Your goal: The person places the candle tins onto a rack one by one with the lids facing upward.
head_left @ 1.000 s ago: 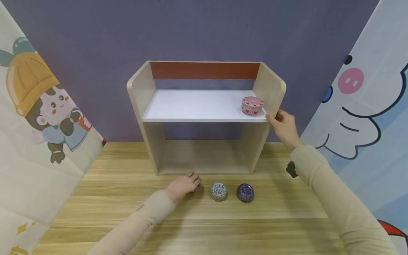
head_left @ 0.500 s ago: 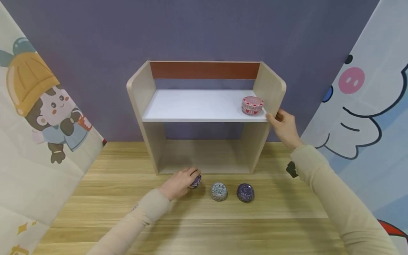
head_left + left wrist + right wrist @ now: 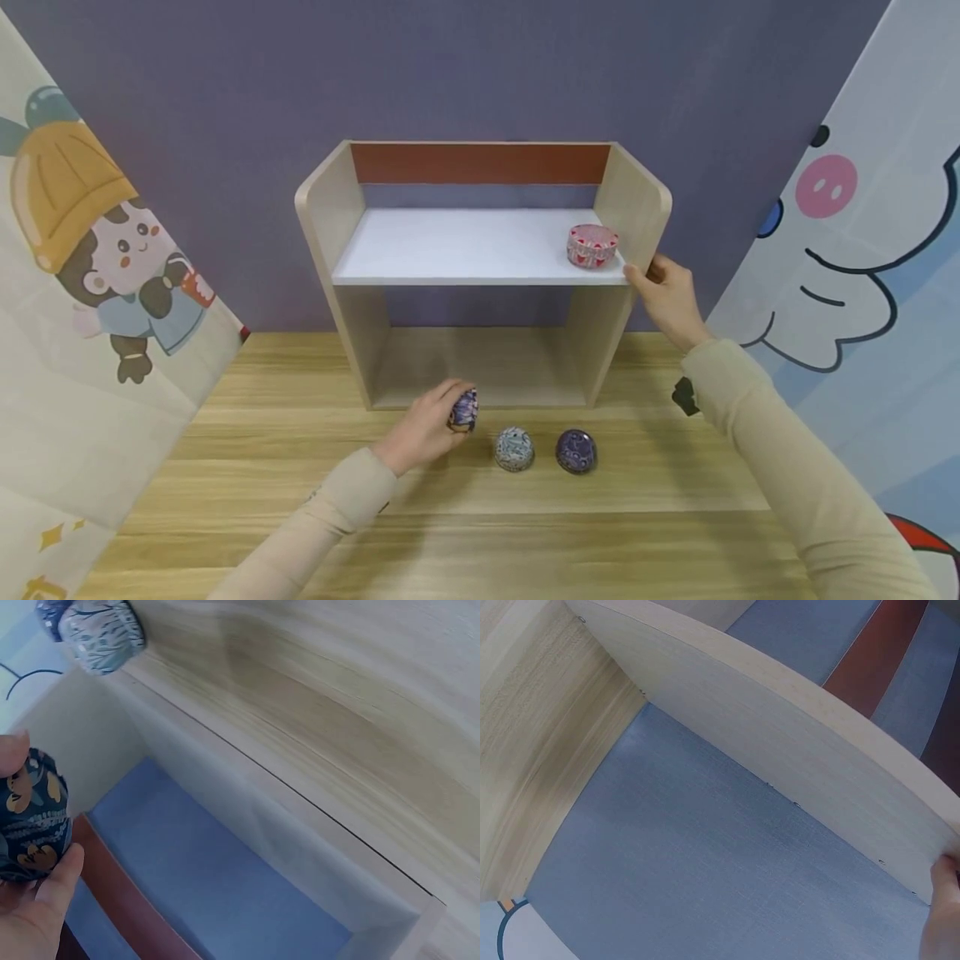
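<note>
My left hand [image 3: 426, 427] grips a small round tin [image 3: 465, 411] between thumb and fingers, raised above the table in front of the shelf and tipped on its side. In the left wrist view the tin [image 3: 34, 817] shows a dark blue print with orange flowers and pale leaves. At the shelf unit's right side panel [image 3: 633, 225], my right hand [image 3: 667, 302] holds the front edge, thumb at the front near the white board. The right wrist view catches only part of this hand [image 3: 943, 915] at its edge.
On the table, right of my left hand, lie a pale blue-white patterned tin [image 3: 513, 450] and a dark purple tin [image 3: 576, 452]. A pink tin with red hearts [image 3: 592, 247] stands at the right end of the white upper board [image 3: 465, 242]. Below is the lower compartment [image 3: 480, 358].
My left hand has lifted the dark floral tin off the table and tilted it, showing more of it. The right hand stays at the side panel.
</note>
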`<state>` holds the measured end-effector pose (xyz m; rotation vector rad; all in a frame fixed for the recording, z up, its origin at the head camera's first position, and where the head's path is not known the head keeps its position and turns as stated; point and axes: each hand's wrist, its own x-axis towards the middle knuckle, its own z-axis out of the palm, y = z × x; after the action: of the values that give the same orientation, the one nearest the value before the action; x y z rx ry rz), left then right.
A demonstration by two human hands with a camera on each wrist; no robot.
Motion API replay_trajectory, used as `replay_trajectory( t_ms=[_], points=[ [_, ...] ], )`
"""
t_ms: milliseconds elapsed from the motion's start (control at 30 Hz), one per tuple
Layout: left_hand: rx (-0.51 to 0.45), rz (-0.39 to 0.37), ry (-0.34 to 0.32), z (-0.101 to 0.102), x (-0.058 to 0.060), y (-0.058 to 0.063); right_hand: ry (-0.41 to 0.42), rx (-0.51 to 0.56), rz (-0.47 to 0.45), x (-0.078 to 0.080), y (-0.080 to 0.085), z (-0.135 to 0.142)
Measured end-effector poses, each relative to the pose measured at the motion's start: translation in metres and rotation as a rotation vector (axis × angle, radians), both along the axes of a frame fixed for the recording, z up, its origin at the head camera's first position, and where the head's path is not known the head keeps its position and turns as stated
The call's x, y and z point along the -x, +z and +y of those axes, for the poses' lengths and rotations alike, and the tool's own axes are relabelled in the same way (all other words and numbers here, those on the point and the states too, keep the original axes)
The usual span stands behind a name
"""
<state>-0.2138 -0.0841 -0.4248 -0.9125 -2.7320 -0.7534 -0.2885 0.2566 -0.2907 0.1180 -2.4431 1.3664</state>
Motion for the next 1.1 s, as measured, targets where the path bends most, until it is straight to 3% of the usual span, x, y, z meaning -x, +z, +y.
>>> replay_trajectory(
  t_ms=[200,400,833,1100],
  points=[
    [-0.13,-0.02,0.037,0.004,-0.002,0.007,0.003,-0.001,-0.016,0.001,0.0,0.0],
    [-0.22,-0.101,0.074,0.007,-0.006,0.01,-0.005,-0.003,-0.011,0.001,0.0,0.0],
    [-0.302,-0.174,0.141,0.012,-0.011,0.01,0.005,-0.001,0.011,0.002,-0.001,0.001],
    [-0.331,-0.226,0.144,0.012,-0.011,0.01,-0.003,0.003,0.004,0.002,-0.001,0.001]
  ],
)
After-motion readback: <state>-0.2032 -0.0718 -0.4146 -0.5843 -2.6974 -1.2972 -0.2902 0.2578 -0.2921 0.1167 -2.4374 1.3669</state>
